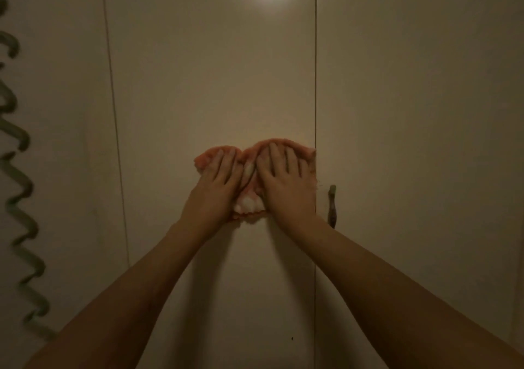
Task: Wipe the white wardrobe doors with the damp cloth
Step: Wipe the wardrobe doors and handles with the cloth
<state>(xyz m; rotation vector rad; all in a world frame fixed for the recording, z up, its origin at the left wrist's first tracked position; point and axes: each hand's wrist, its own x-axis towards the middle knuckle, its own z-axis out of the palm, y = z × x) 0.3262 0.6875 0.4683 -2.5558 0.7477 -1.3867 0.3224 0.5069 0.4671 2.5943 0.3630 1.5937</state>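
Two bare hands, left hand (218, 183) and right hand (286, 184), lie flat side by side, fingers spread, pressing an orange-and-white cloth (249, 195) against the middle wardrobe door (212, 71) (right edge, beside a dark handle (332, 205)).

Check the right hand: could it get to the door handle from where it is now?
Probably yes. The right hand lies flat on the cloth at the middle door's right edge; the handle sits just past the seam, with nothing between them.
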